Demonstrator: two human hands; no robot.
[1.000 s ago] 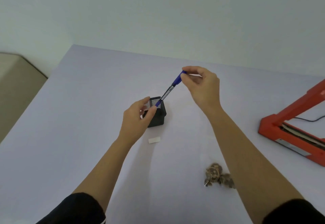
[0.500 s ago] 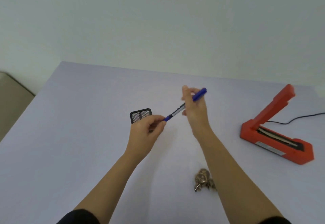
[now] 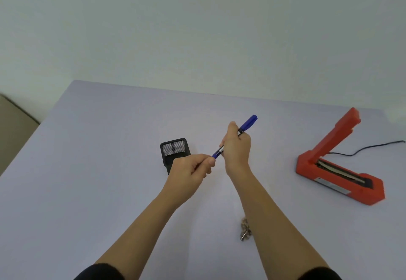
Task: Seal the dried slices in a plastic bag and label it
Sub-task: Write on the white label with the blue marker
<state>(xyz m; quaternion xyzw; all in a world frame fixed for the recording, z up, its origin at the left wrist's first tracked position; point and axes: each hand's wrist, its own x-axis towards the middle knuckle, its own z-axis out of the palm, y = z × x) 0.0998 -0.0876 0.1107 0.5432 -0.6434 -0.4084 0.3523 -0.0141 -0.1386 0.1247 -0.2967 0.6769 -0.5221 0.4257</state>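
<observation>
You held the pen (image 3: 247,124) above mid-table (image 3: 87,170), right hand (image 3: 236,148) curled round its barrel and left hand (image 3: 189,173) pinching its near end; light, stiff and smooth, it probably needs a firm barrel grip, while the slices (image 3: 245,229) lay towards the front edge.

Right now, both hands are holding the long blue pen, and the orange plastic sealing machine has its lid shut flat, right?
Not quite. The head view shows the orange plastic sealing machine with its lid raised, tilted well up, not shut flat. The rest holds: the left hand pinches one end of the long blue pen and the right hand grips its middle.
</observation>
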